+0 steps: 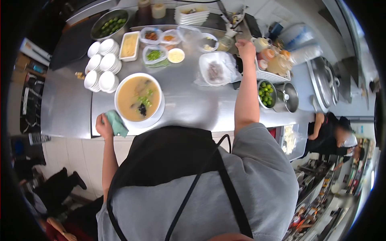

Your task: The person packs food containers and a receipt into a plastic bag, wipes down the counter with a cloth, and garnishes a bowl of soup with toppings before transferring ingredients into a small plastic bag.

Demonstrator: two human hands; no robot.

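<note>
A folded green cloth [117,123] is gripped in my left hand [104,127] at the counter's front edge. Just right of the cloth, a large white bowl [160,96] stands on a white plate [157,119]. Cloudy, light-brown soup [128,90] fills the bowl, with chopped green onion and a dark clump on top. My right hand [246,51] reaches to the back of the counter, between a glass jar [226,43] and a basket of bottles [271,76]. Its fingers look curled together; whatever is in them is hidden.
Stacked white cups [108,81] stand left of the bowl. Behind it are small topping tubs [155,54] and a bag-lined container [217,69]. A bowl of green limes [266,93] and a metal pot [290,97] sit at right. Other people [335,134] are farther off.
</note>
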